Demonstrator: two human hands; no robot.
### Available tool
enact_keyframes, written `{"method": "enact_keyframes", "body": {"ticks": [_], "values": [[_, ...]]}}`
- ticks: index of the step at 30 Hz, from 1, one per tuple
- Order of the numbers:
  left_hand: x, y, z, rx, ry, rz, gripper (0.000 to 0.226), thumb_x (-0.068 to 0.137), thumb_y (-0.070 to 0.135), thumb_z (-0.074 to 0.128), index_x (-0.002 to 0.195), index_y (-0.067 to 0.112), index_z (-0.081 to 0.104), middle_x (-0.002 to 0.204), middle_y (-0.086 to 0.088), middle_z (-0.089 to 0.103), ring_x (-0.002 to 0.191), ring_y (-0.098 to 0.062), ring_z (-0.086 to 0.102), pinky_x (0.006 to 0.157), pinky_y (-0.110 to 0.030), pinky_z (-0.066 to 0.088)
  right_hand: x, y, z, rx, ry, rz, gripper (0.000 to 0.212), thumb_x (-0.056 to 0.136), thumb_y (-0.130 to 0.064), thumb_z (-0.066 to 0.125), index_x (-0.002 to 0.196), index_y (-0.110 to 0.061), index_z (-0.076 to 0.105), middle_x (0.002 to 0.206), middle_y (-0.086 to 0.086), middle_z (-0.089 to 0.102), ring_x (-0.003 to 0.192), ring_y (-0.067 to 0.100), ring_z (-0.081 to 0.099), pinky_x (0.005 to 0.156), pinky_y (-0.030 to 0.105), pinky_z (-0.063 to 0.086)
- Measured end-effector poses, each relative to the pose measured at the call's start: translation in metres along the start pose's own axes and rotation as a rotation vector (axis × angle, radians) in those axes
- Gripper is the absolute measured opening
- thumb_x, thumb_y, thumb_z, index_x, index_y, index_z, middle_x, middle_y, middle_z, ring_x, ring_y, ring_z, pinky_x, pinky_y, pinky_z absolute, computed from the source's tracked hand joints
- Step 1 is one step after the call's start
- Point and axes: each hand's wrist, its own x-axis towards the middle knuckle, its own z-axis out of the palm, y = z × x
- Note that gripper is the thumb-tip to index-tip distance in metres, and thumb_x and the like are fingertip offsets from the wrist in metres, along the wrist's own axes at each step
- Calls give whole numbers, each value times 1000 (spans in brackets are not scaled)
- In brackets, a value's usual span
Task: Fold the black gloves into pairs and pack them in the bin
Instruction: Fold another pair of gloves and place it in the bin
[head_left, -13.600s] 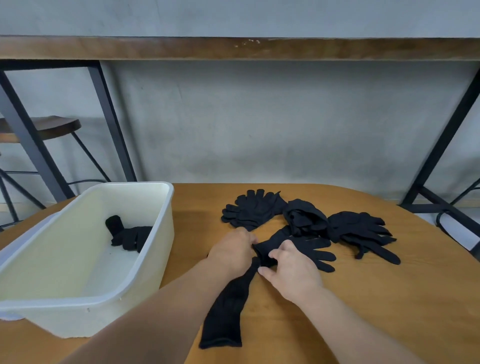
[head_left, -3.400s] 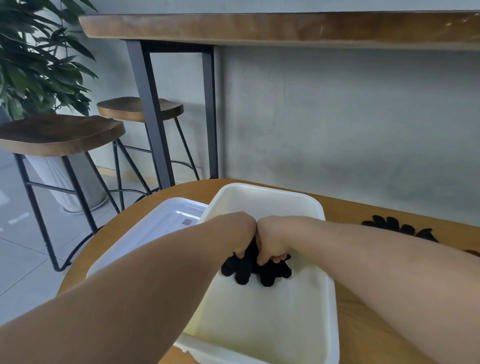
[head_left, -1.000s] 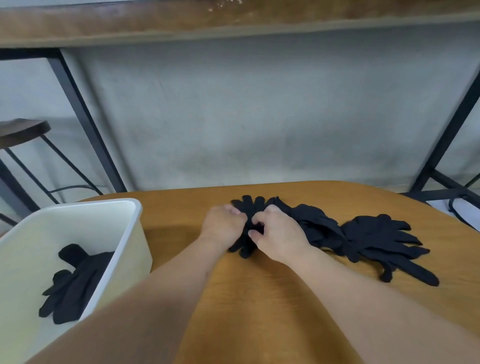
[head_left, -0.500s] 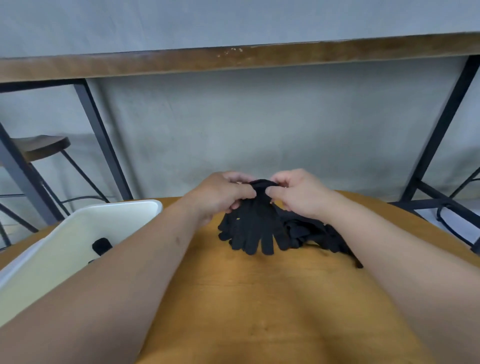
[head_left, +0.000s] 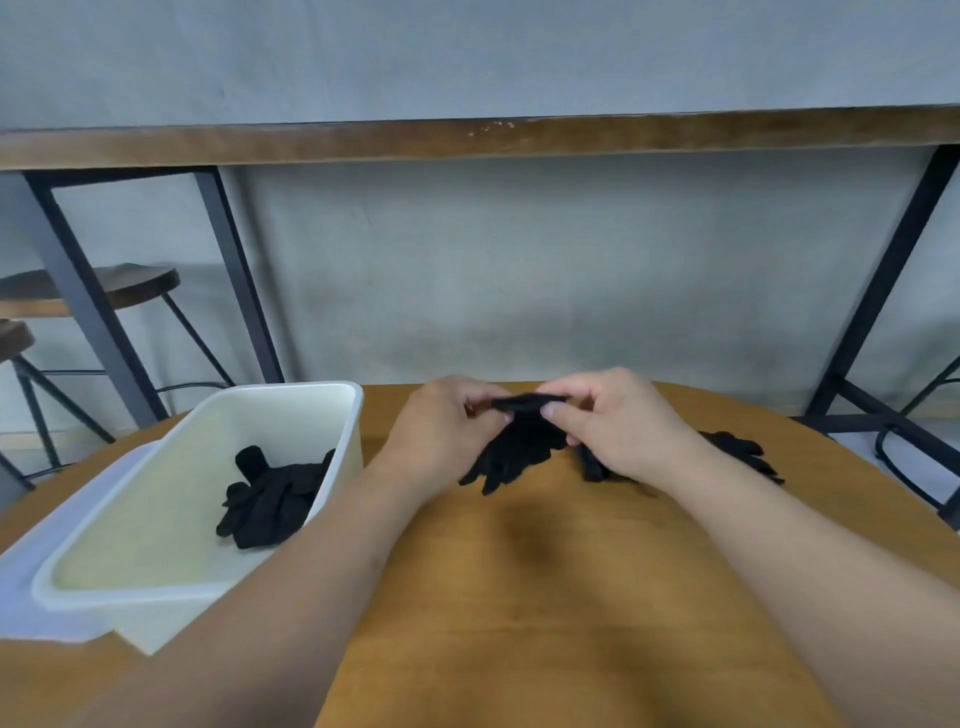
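Above the table, both hands pinched a glove pair by the cuffs; cuffs should stay aligned before folding.

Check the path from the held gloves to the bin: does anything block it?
Nothing visible does. Both hands, left and right, hold the gloves above bare table; the bin lies open, with only folded gloves inside.
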Motion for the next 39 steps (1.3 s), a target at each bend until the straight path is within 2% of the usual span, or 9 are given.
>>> {"method": "enact_keyframes", "body": {"ticks": [3,7,11,15,23,26,30,33,39], "values": [[-46,-28,19,192,-121,39,19,88,25,65,103,33,74,88,14,55,81,-6,56,67,-6,37,-34,15,27,-209,-158,-74,20,91,-24,64,102,-37,74,93,-14,69,82,9,63,80,35,54],[-102,-66,47,288,-393,-16,21,92,26,60,110,30,70,101,15,50,88,-3,49,77,-13,36,-78,38,75,-378,-452,-20,26,96,-23,56,116,-32,69,114,-13,63,97,6,60,91,29,52],[-119,-82,57,304,-447,-63,30,95,12,48,110,27,70,115,17,48,98,-3,50,83,-13,39,-91,48,89,-341,-601,135,40,87,-21,53,124,-30,64,129,-18,53,92,6,59,90,27,51],[-114,-75,62,324,-353,-49,25,98,24,49,118,23,65,120,11,50,102,-8,54,88,-19,44,-88,43,91,-310,-480,158,33,94,-24,49,121,-27,67,125,-14,57,101,9,59,92,26,49],[-112,-71,73,409,-459,-82,20,93,35,56,109,25,64,118,9,47,97,-12,54,82,-25,46,-95,53,100,-375,-477,110,33,95,-39,55,125,-29,64,126,-15,49,110,13,54,96,30,47],[-99,-63,75,343,-393,-101,15,94,34,56,96,25,67,107,10,54,91,-9,56,79,-25,48,-75,64,80,-349,-261,131,25,95,-40,55,113,-29,68,109,-14,54,97,9,57,86,27,49],[-67,-50,83,234,-318,-161,16,95,29,54,86,25,67,92,11,62,70,-4,58,59,-16,46,-24,94,36,-426,127,248,16,95,-36,54,96,-32,69,97,-10,55,84,11,59,75,30,52],[-38,-44,96,140,-300,-226,18,94,24,52,85,24,67,82,7,67,56,-7,53,49,-18,42,6,122,17,-489,217,339,21,95,-37,55,110,-28,67,102,-7,54,79,16,60,69,32,52],[4,-48,113,-5,-232,-302,19,93,25,54,77,28,64,60,12,56,52,-6,51,53,-20,43,46,140,23,-673,134,279,38,95,-38,56,131,-25,57,119,-4,47,80,22,61,65,30,47]]}}
